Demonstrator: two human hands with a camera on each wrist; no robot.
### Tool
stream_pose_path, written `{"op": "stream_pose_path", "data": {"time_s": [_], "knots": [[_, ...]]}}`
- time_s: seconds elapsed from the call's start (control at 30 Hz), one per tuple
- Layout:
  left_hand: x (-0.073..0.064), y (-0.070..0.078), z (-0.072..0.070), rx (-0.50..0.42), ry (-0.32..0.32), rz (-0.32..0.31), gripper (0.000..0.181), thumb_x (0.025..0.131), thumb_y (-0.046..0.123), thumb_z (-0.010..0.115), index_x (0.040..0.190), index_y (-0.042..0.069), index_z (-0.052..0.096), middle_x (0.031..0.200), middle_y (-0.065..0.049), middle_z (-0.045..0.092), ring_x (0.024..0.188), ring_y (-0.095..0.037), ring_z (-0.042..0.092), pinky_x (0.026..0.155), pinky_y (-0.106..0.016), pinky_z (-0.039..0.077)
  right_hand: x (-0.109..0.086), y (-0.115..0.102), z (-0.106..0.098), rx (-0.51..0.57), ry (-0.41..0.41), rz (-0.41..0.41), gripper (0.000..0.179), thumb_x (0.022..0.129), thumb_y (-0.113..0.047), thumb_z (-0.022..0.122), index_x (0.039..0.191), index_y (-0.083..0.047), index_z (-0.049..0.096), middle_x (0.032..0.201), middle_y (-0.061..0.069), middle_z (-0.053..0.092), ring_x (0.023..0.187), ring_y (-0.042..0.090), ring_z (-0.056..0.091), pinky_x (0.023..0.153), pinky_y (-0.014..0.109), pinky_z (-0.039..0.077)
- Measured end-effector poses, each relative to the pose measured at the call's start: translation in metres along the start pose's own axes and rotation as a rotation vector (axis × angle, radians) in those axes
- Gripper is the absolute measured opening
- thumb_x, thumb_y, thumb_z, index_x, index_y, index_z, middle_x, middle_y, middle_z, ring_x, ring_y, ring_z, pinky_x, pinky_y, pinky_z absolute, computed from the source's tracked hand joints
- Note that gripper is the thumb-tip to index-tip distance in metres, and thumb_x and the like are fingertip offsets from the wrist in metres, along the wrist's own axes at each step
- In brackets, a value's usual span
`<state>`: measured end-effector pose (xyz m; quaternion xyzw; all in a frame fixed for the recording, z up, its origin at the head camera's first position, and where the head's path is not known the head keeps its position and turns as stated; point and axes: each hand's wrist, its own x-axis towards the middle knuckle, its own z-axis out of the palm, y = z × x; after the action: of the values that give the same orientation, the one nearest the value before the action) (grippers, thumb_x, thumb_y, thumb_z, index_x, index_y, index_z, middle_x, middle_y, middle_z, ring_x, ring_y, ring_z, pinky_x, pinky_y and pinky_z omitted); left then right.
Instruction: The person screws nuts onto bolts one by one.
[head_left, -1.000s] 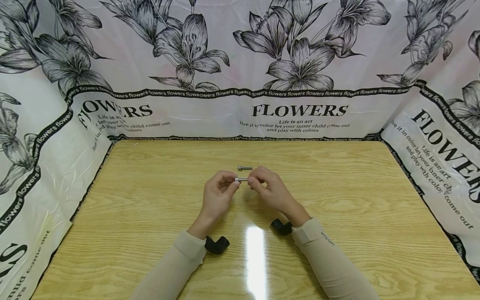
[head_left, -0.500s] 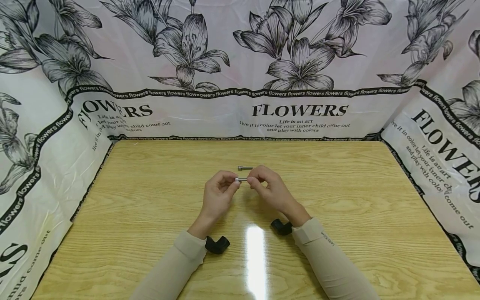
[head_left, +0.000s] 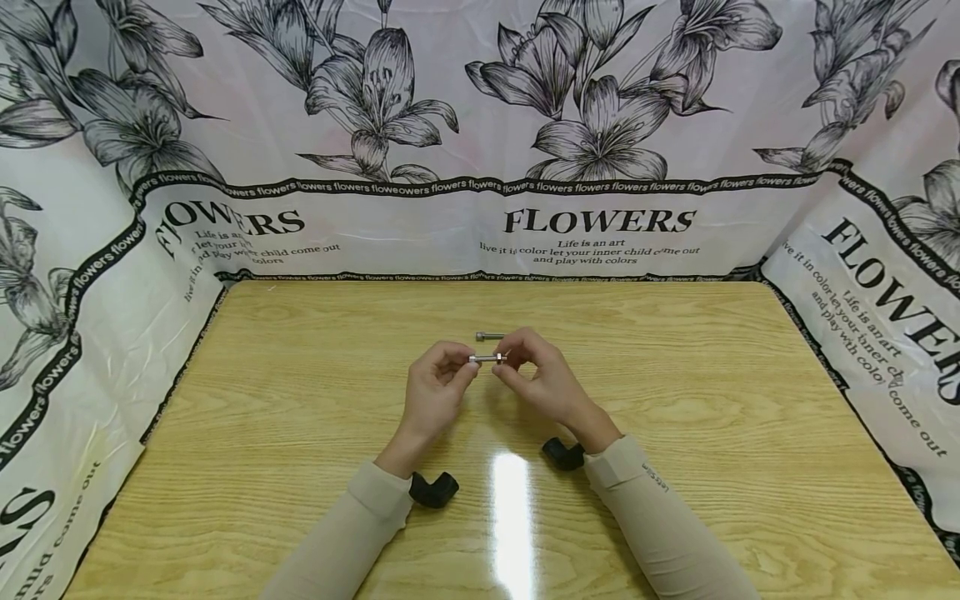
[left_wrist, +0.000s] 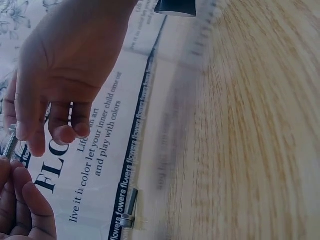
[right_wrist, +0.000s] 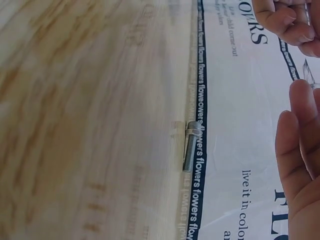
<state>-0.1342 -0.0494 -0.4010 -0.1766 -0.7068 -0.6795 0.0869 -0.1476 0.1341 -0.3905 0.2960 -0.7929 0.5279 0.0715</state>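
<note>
In the head view, my left hand (head_left: pixel 437 390) pinches the head end of a metal bolt (head_left: pixel 486 359) between thumb and forefinger. The bolt lies level above the table, its shank pointing right. A nut (head_left: pixel 499 358) sits near its far end, between the thumb and forefinger of my right hand (head_left: pixel 546 379). Behind the hands, a second bolt (head_left: pixel 487 337) lies on the table, partly covered by the right fingers. The right wrist view shows that bolt (right_wrist: pixel 190 150) with a nut close to its head. The held bolt (left_wrist: pixel 10 144) is at the left edge of the left wrist view.
A black angled piece (head_left: pixel 435 490) lies beside the left cuff, and a similar black piece (head_left: pixel 562 454) is by the right cuff. The wood-grain table (head_left: pixel 300 375) is bordered by flower-printed cloth (head_left: pixel 420 233) at the back and sides.
The right fingertips have parted slightly, and the nut on the bolt's end, covered before, now shows between them. The left hand and the bolt on the table have stayed in place.
</note>
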Motion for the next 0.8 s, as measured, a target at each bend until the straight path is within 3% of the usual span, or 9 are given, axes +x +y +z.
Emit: {"op": "stream_pose_path", "data": {"time_s": [0.2, 0.4, 0.57, 0.63, 0.8], "knots": [[-0.0002, 0.0004, 0.0004, -0.017, -0.001, -0.013, 0.013, 0.088, -0.010, 0.061, 0.100, -0.013, 0.059, 0.091, -0.025, 0.063, 0.083, -0.041, 0.061, 0.073, -0.027, 0.054, 0.0015, -0.0023, 0.0000, -0.042, 0.014, -0.053, 0.002, 0.091, 0.004, 0.061, 0.090, 0.002, 0.059, 0.088, 0.012, 0.060, 0.077, 0.021, 0.055, 0.070, 0.034, 0.049], [-0.0003, 0.0003, 0.0006, -0.017, -0.004, -0.012, 0.012, 0.088, -0.010, 0.061, 0.100, -0.012, 0.059, 0.091, -0.025, 0.063, 0.084, -0.045, 0.061, 0.073, -0.027, 0.054, 0.0019, -0.0012, 0.0000, -0.057, 0.014, -0.045, 0.009, 0.092, 0.004, 0.058, 0.084, 0.000, 0.060, 0.085, 0.010, 0.058, 0.077, 0.019, 0.051, 0.070, 0.025, 0.044], [-0.0007, -0.0002, 0.0007, -0.004, -0.003, -0.009, 0.012, 0.088, -0.009, 0.061, 0.100, -0.011, 0.059, 0.090, -0.023, 0.063, 0.082, -0.041, 0.062, 0.072, -0.027, 0.054, 0.0000, 0.0004, -0.0003, -0.042, -0.007, 0.036, 0.002, 0.092, -0.001, 0.061, 0.094, -0.001, 0.060, 0.090, 0.011, 0.060, 0.079, 0.021, 0.054, 0.070, 0.033, 0.047], [-0.0008, -0.0002, 0.0006, -0.004, -0.004, -0.007, 0.012, 0.088, -0.009, 0.061, 0.100, -0.011, 0.059, 0.091, -0.023, 0.063, 0.082, -0.040, 0.062, 0.072, -0.027, 0.053, -0.0010, 0.0003, -0.0005, -0.023, -0.015, 0.066, 0.013, 0.090, -0.003, 0.064, 0.102, 0.000, 0.059, 0.093, 0.014, 0.061, 0.079, 0.022, 0.056, 0.070, 0.037, 0.049], [-0.0004, 0.0003, 0.0007, -0.015, -0.007, -0.013, 0.012, 0.088, -0.009, 0.061, 0.100, -0.012, 0.059, 0.091, -0.024, 0.063, 0.083, -0.041, 0.061, 0.072, -0.025, 0.053, -0.0015, 0.0014, 0.0000, -0.009, -0.017, 0.039, 0.020, 0.088, 0.000, 0.065, 0.106, 0.003, 0.056, 0.095, 0.016, 0.061, 0.076, 0.024, 0.058, 0.072, 0.041, 0.050]]}}
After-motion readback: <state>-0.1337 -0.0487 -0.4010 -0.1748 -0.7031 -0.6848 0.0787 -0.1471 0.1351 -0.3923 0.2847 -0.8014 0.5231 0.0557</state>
